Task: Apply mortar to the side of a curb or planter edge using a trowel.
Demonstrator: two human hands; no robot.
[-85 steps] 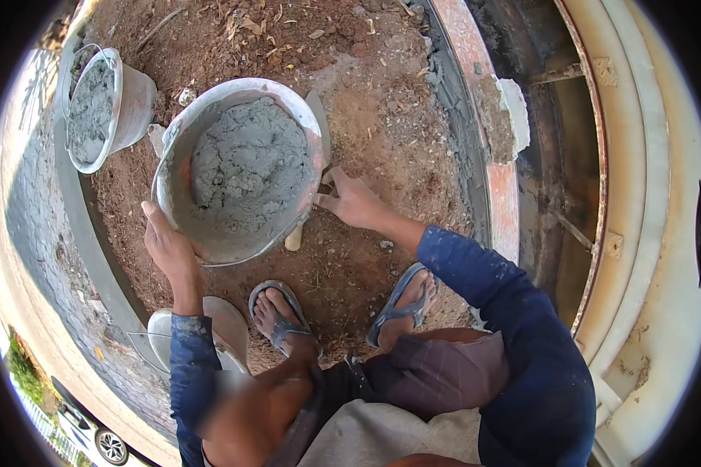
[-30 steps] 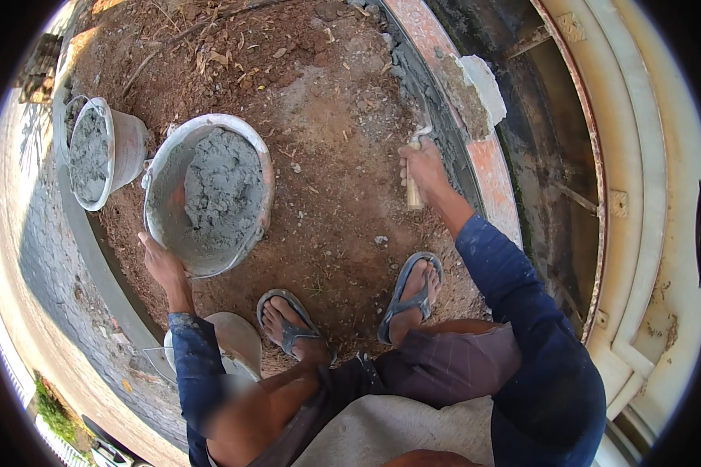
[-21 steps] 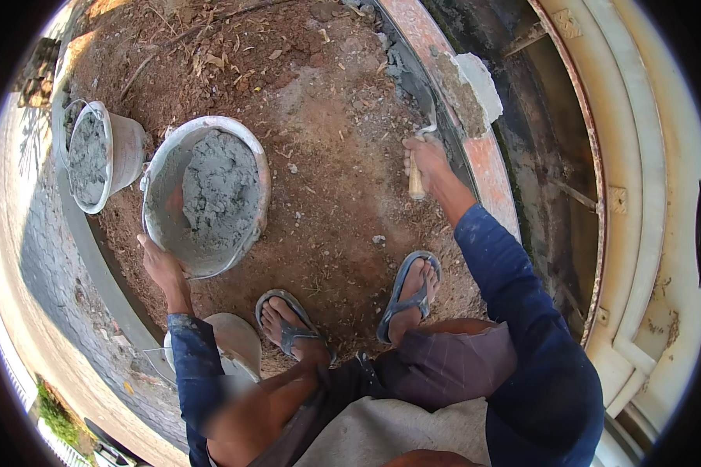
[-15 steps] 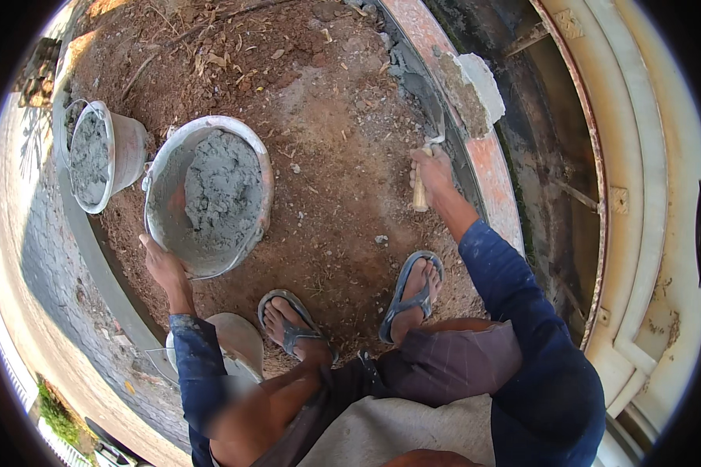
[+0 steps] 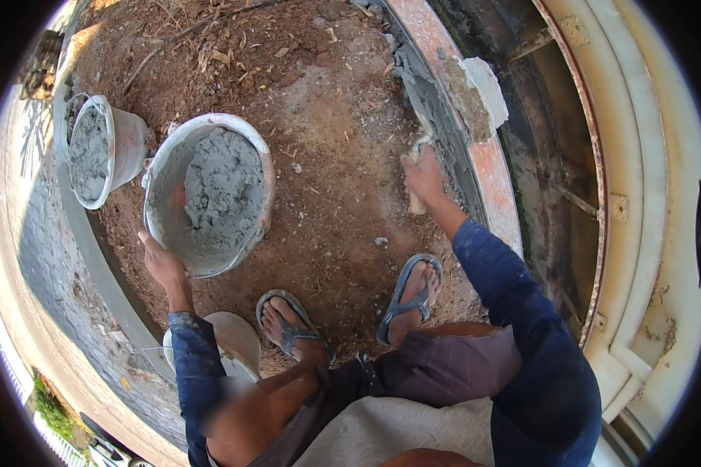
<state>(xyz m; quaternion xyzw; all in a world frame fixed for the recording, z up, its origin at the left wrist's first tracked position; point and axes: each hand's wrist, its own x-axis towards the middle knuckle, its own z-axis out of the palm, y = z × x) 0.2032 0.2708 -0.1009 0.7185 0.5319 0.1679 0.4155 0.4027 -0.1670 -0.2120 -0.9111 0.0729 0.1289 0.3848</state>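
My right hand [image 5: 424, 177] is closed round the wooden handle of a trowel [image 5: 424, 134]. The trowel's blade lies along a strip of wet grey mortar [image 5: 453, 156] beside a low orange-and-white wall edge [image 5: 494, 183]. On the left, my left hand [image 5: 163, 265] grips the near-left rim of a large bucket [image 5: 266, 167]. That bucket is tilted toward me, and lumpy grey mortar [image 5: 224, 179] fills part of it. The fingers of my left hand are partly hidden by the rim.
A smaller white bucket [image 5: 128, 148] of grey mortar stands at the far left, and another pale bucket [image 5: 237, 342] sits by my left foot. A broken mortar slab [image 5: 483, 97] lies on the wall edge. Brown soil [image 5: 319, 210] spreads between my feet and the buckets.
My right hand and the trowel have shifted slightly left, and the blade has come away from the wall edge a little. My left hand stays on the bucket rim.
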